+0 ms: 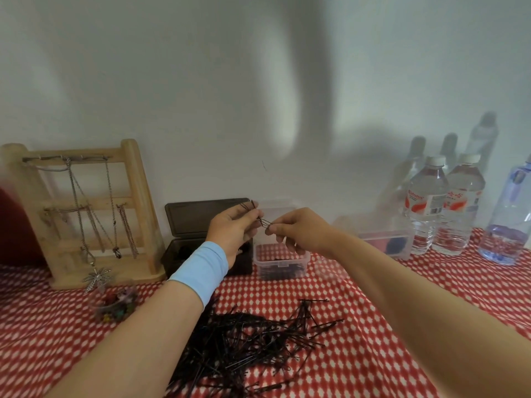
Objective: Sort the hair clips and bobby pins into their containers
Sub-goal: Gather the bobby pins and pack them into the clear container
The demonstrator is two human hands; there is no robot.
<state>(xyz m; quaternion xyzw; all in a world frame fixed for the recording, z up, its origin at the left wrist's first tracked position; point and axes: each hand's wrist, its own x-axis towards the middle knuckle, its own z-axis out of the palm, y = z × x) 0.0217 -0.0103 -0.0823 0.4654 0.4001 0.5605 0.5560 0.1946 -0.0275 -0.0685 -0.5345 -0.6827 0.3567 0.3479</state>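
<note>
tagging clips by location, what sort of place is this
Likely a room at home, not a workshop: a red-and-white patterned tablecloth against a white wall, a light wooden ladder-shaped stand hung with metal necklaces, and clear plastic water bottles with white caps.

Pins (264,222) in left hand (232,228), right hand (298,234)

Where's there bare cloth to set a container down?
Two patches of bare cloth: right of the bobby pin pile, under the right forearm; and front left, left of the clip cup, before the wooden stand. Crowded: the back row, from stand through dark box and clear tub to the water bottles.
</note>
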